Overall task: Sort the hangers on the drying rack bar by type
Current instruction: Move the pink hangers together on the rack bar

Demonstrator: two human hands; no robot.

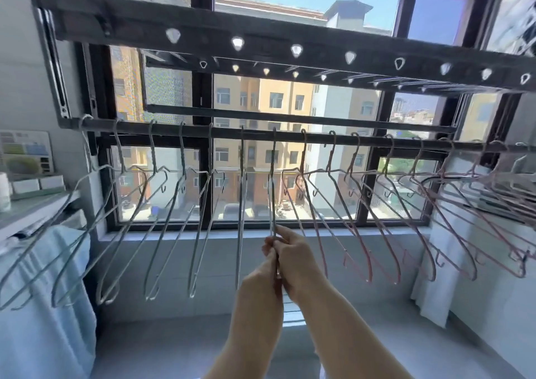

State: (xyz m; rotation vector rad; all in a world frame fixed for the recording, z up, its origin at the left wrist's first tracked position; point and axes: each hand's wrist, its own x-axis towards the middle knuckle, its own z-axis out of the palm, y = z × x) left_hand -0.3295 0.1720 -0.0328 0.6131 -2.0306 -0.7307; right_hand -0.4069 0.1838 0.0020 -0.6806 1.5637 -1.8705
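On the lower bar [290, 135] of the drying rack, in front of the window [261, 175], hangs a row of wire hangers, hooks over the bar. Silver hangers [162, 219] fill the left half; pink hangers [377, 219] fill the right half and crowd closer together toward the far right.

Item in hand: one silver hanger [272, 193] at the middle of the row, last of the silver group, seen edge-on and hanging almost straight down, its hook on the bar. The first pink hanger hangs just beside it on the right.

Left hand [268, 265]: closed around the bottom end of this hanger, fingers pinching the wire.

Right hand [293, 259]: clasped on the same lower end, touching the left hand, fingertips [280, 232] wrapped on the wire.

Above: a wider rack beam [261, 45] with a line of small drop-shaped holes, nothing hanging from it.

Left edge: a light blue cloth [43, 291] draped below a shelf. Right edge: a white curtain [435, 277]. Through the glass: apartment buildings and blue sky.
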